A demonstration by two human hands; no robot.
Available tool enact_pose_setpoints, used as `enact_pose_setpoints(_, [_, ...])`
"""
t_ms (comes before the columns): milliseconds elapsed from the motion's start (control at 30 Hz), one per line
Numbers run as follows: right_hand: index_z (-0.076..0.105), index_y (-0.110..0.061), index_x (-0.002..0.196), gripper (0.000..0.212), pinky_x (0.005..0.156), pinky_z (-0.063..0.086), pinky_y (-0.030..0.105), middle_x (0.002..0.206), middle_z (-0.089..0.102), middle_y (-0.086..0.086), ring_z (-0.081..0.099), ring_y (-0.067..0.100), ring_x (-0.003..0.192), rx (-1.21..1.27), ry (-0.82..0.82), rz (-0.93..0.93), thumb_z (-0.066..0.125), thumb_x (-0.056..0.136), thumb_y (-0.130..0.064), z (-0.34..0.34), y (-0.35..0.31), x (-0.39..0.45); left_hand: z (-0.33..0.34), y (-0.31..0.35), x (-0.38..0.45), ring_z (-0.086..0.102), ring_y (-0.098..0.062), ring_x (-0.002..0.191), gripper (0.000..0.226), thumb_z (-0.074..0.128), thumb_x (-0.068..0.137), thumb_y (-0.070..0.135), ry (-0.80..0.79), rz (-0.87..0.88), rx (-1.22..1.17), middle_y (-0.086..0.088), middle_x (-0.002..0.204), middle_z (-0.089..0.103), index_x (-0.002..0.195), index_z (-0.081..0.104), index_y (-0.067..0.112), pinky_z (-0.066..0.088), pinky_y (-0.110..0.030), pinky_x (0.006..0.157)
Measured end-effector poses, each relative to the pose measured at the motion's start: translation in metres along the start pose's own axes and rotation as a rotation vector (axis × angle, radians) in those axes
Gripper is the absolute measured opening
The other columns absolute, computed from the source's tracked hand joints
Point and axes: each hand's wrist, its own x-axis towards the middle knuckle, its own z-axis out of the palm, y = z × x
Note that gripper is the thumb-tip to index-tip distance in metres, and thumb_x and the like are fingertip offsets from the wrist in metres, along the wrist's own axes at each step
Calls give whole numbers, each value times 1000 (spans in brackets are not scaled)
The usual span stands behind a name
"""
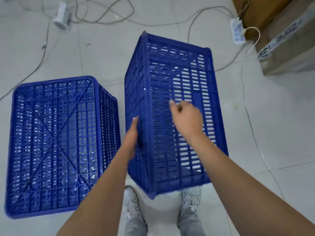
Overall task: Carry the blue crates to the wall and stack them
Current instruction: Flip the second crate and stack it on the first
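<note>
From my head camera I look down at two blue crates on a pale tiled floor (pixel 255 116). The crate on the left (pixel 56 143) lies upside down, its ribbed bottom with the diagonal cross facing up at me. The crate on the right (pixel 172 116) is tipped up on its side or end just in front of my shoes (pixel 189 201), its slatted wall facing up and its rim running down the left edge.

My left hand (pixel 132 138) lies flat along that rim, fingers straight and pressed against the side wall; this grip is open, not curled around anything. My right hand (pixel 185 119) is over the slatted wall, fingers loosely bent with the forefinger reaching out; whether it touches the crate I cannot tell, and it does not clasp anything.

Thin cables (pixel 109 16) trail across the floor beyond the crates. A power strip (pixel 237 31) lies beside cardboard boxes (pixel 283 48) at the upper right.
</note>
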Motion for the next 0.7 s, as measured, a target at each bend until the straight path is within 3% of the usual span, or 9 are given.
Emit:
enact_pose_setpoints(67, [58, -14, 108, 41, 82, 49, 41, 109, 64, 8, 61, 30, 96, -151, 185, 69, 53, 92, -51, -8, 34, 11, -22, 2, 2, 65, -20, 107, 68, 36, 84, 82, 1, 7, -28, 1, 123, 68, 126, 62, 34, 48, -46, 101])
enact_pose_setpoints(100, [50, -12, 126, 55, 94, 45, 45, 129, 53, 13, 55, 34, 112, -183, 168, 170, 58, 89, -51, -13, 52, 16, -34, 3, 5, 67, -22, 105, 73, 36, 82, 84, -2, 11, -35, -2, 120, 70, 124, 64, 32, 49, -48, 101])
enact_pose_setpoints(167, [40, -6, 138, 75, 104, 40, 47, 142, 41, 19, 48, 38, 124, -89, -78, 407, 60, 87, -57, -13, 86, 25, -52, 5, 8, 63, -26, 117, 81, 36, 80, 86, 47, -2, -9, -4, 136, 62, 134, 59, 32, 45, -52, 106])
enact_pose_setpoints(233, [54, -4, 117, 69, 94, 51, 45, 119, 60, 16, 60, 32, 103, 89, -356, 574, 54, 86, -65, 0, 102, 22, -61, 2, 14, 41, -31, 140, 86, 43, 86, 76, 218, -16, 98, -3, 160, 33, 156, 29, 28, 32, -54, 116])
enact_pose_setpoints(300, [52, -12, 99, 57, 72, 50, 36, 93, 59, 7, 56, 25, 80, 183, -421, 576, 50, 87, -67, 17, 104, 12, -65, -2, 20, 23, -31, 149, 90, 52, 92, 60, 313, 16, 203, -2, 166, 13, 160, 5, 22, 26, -53, 119])
enact_pose_setpoints(367, [52, -13, 98, 53, 70, 44, 32, 93, 58, 6, 55, 25, 84, 213, -349, 519, 49, 90, -65, 32, 103, 5, -66, -5, 25, 22, -31, 150, 93, 56, 92, 55, 321, 55, 251, -3, 166, 13, 160, 4, 20, 27, -52, 119])
enact_pose_setpoints(567, [63, -2, 118, 70, 80, 51, 36, 111, 69, 12, 64, 30, 98, 269, -284, 571, 54, 87, -64, 25, 98, -1, -56, 0, 22, 23, -33, 149, 89, 54, 95, 52, 399, 50, 283, -6, 166, 13, 160, 5, 17, 30, -51, 115])
enact_pose_setpoints(633, [64, 1, 111, 72, 78, 53, 39, 106, 70, 16, 66, 34, 96, 265, -257, 565, 54, 86, -66, 18, 96, -4, -49, 0, 20, 26, -34, 148, 87, 53, 96, 51, 400, 64, 290, -6, 166, 14, 160, 4, 16, 33, -51, 114])
enact_pose_setpoints(700, [65, 4, 98, 68, 65, 51, 34, 92, 71, 17, 68, 31, 82, 294, -203, 548, 54, 88, -63, 8, 94, -9, -41, -3, 17, 28, -35, 147, 87, 52, 97, 50, 386, 67, 302, -7, 166, 14, 160, 3, 16, 35, -51, 113])
